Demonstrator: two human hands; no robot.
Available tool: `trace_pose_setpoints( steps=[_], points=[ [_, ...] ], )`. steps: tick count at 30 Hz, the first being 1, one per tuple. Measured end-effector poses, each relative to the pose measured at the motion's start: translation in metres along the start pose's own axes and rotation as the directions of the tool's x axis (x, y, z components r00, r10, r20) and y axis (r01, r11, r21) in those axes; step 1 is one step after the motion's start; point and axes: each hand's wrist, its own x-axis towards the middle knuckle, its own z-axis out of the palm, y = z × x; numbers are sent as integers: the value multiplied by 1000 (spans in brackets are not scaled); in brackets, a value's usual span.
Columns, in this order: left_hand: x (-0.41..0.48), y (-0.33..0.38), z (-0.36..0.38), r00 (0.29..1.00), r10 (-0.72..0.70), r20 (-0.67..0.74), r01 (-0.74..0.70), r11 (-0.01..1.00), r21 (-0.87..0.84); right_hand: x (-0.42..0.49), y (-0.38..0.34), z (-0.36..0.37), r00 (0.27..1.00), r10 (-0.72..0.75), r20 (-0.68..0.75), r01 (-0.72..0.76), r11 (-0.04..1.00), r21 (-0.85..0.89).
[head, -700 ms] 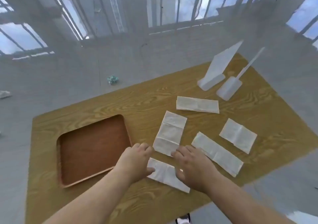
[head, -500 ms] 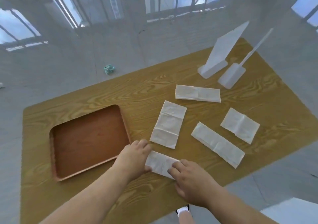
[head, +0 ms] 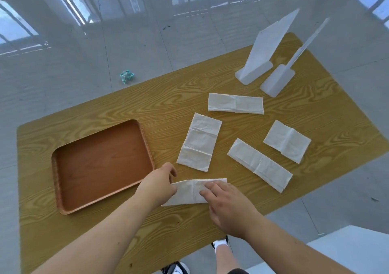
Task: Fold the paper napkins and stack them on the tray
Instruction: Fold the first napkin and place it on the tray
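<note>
A white paper napkin [head: 189,192] lies near the table's front edge. My left hand [head: 159,184] pinches its left end. My right hand [head: 228,207] lies flat with fingertips pressing its right part. The brown wooden tray [head: 63,191] sits to the left with nothing in it. More white napkins lie flat on the table: one [head: 200,142] just beyond my hands, a long one [head: 260,165] to the right, a short one [head: 287,141] farther right, and a long one [head: 235,103] toward the back.
Two white plastic sign stands [head: 260,63] [head: 277,79] rise at the table's far right. The wooden table [head: 105,109] ends just behind my forearms. A small teal wrapper [head: 127,76] lies on the tiled floor beyond the table.
The napkin under my hands has turned to lie more level. My left hand now pinches its left end and my right hand has slid onto its right part. The camera tilted down.
</note>
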Motion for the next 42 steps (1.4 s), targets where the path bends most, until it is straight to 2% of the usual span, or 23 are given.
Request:
trace_pose_setpoints(
  steps=[5,8,10,12,14,15,16,17,20,23,25,28,31,34,36,39,40,41,42],
  points=[
    [-2,2,-11,992,-17,-126,6,996,-86,0,0,-4,1000,18,9,-18,1000,-3],
    [-3,13,-18,990,-87,-113,50,954,-294,3,0,-5,999,24,38,-24,1000,5],
    [-4,26,-20,992,-115,-53,77,880,-469,4,-2,-7,999,26,39,-27,1000,12],
    [-3,40,-18,992,-106,73,128,752,-647,4,-2,-8,999,24,26,-25,999,25],
    [-1,50,-14,984,-89,152,173,639,-749,2,0,-9,999,31,12,-32,999,30],
    [1,53,-11,983,-103,150,181,615,-768,0,2,-10,999,40,3,-40,999,24],
    [2,54,-9,983,-137,120,180,625,-760,-2,4,-11,998,54,-11,-54,998,13],
    [3,52,-6,981,-183,66,175,679,-713,-4,6,-13,996,79,-41,-79,997,6],
    [3,39,5,971,-224,-87,179,916,-360,-8,13,-17,965,181,-187,-182,983,15],
    [1,32,15,980,-176,-93,167,981,-93,-9,19,-15,956,150,-252,-152,988,10],
    [1,33,21,981,-158,-115,158,987,-4,-7,19,-12,977,95,-191,-93,995,19],
    [4,38,25,981,-134,-140,136,991,10,-4,17,-7,998,58,1,-58,998,30],
    [11,47,28,989,-98,-109,99,995,9,-3,19,-3,997,57,53,-58,998,5],
    [15,51,30,992,-109,-58,98,981,-169,-2,21,-3,994,83,67,-85,996,17],
    [15,51,30,995,-99,-30,84,946,-312,1,20,-7,991,130,31,-132,985,109],
    [8,55,20,997,-70,9,63,818,-572,11,18,-20,933,336,-129,-270,891,365],
    [5,55,14,998,-57,22,57,759,-648,18,17,-27,888,444,-122,-340,811,475],
    [1,54,7,999,-43,32,53,707,-706,26,16,-36,840,541,-53,-403,685,606],
    [-3,53,-1,999,-33,40,52,665,-745,35,13,-46,802,595,61,-440,518,734]
  ],
)
